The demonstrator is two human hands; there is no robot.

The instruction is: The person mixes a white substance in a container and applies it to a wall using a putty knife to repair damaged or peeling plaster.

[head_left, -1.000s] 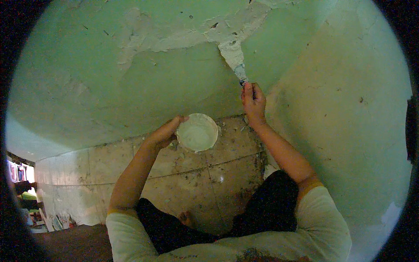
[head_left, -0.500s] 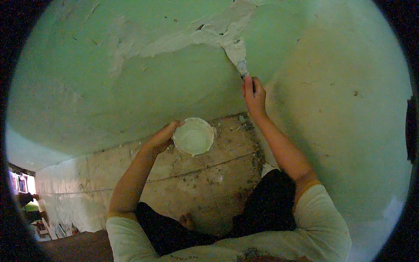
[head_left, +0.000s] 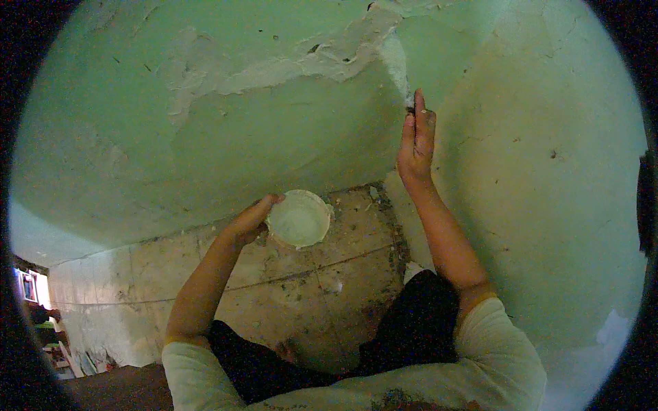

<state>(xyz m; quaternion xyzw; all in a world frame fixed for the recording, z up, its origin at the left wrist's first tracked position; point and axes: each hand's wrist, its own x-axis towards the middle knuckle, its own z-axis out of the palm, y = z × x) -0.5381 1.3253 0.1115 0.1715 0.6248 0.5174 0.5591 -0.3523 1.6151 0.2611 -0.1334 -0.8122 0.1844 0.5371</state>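
My right hand (head_left: 417, 147) grips the handle of a putty knife (head_left: 395, 63), its index finger stretched along the tool. The whitish blade lies against the green wall (head_left: 274, 130), beside the right end of a rough pale patch of filler (head_left: 295, 68). Lower down, my left hand (head_left: 252, 220) holds a round tub (head_left: 299, 218) by its rim, thumb on top. Whitish paste coats the tub's inside and edge. The fingers under the tub are mostly hidden.
A second wall (head_left: 534, 198) meets the green one at a corner on the right. Below is a dirty tiled floor (head_left: 274, 294) with crumbs and dark stains, my dark-clad legs over it. Assorted items (head_left: 62, 342) stand by a bright opening at the far left.
My right hand has moved right and slightly up and turned, bringing the putty knife off the filler's lower edge toward the corner. The tub has shifted slightly left and down.
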